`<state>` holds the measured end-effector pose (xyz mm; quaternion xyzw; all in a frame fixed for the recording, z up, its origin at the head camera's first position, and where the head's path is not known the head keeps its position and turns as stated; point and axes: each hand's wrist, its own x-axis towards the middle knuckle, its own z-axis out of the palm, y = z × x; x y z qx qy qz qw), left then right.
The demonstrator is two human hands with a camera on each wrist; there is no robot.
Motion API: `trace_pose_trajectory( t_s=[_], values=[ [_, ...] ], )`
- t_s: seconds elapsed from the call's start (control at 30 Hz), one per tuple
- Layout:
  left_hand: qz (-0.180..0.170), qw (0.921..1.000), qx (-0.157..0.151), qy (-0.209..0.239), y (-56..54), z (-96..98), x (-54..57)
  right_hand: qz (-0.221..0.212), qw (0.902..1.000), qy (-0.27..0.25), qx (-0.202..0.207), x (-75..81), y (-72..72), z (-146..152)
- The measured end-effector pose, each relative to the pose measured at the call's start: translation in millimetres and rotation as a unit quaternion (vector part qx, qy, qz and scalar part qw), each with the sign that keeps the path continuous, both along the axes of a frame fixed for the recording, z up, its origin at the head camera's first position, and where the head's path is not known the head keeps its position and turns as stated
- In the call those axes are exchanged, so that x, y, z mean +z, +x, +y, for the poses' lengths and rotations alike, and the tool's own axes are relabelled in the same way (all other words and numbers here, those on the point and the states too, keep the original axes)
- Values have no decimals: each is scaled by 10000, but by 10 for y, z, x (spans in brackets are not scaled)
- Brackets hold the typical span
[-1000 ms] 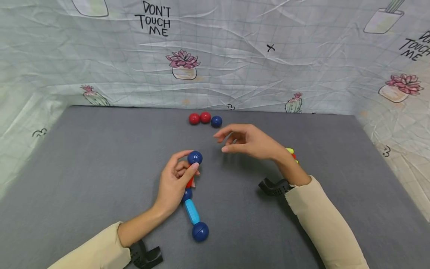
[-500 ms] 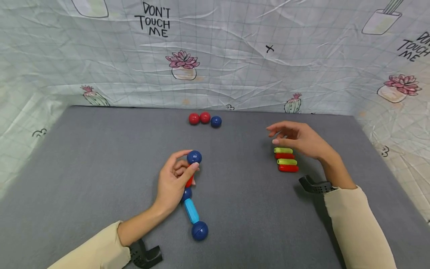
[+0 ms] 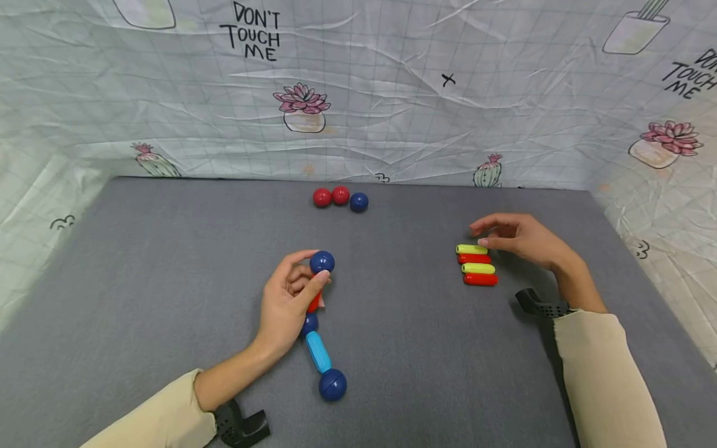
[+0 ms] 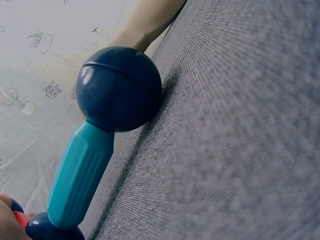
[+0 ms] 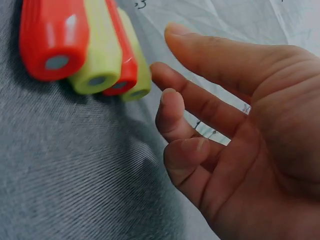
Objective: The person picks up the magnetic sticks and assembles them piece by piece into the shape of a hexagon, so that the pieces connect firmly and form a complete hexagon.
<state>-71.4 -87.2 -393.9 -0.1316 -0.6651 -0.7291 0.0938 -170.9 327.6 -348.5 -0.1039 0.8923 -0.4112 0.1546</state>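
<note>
My left hand (image 3: 291, 305) holds a chain of magnetic toy pieces by its far end, thumb and fingers round a red magnetic rod (image 3: 314, 303) with a blue ball (image 3: 322, 262) at its tip. Below the fingers the chain goes on with another blue ball (image 3: 309, 323), a light-blue rod (image 3: 318, 352) and a larger-looking blue ball (image 3: 333, 384) at the near end. My right hand (image 3: 523, 239), fingers loosely bent and holding nothing, hovers at the far yellow-green rod (image 3: 472, 249) of a row. In the right wrist view, grey magnet ends show on the red rod (image 5: 55, 40) and its neighbours.
Beside that yellow-green rod lie a red rod (image 3: 473, 259), another yellow-green rod (image 3: 478, 269) and a red one (image 3: 480, 280). Two red balls (image 3: 322, 198) and a blue ball (image 3: 359, 202) sit near the grey table's back edge, before a printed cloth (image 3: 392, 137).
My right hand has moved right, from near the loose balls to the row of rods, which it partly hid before. My left hand keeps its grip on the chain, almost still.
</note>
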Motion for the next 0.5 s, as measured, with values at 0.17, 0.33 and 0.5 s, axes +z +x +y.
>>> trace_pose_trajectory(
  t_s=[0.17,0.33,0.5],
  values=[
    [-48,10000,39,47,-3,-1,-2,-179,9998,-25,112,-65,-10,21],
    [-37,10000,35,6,2,0,-11,-172,9998,75,109,-92,-11,28],
    [73,10000,18,-35,9,5,-6,-135,9995,218,190,-102,-6,30]
  ],
)
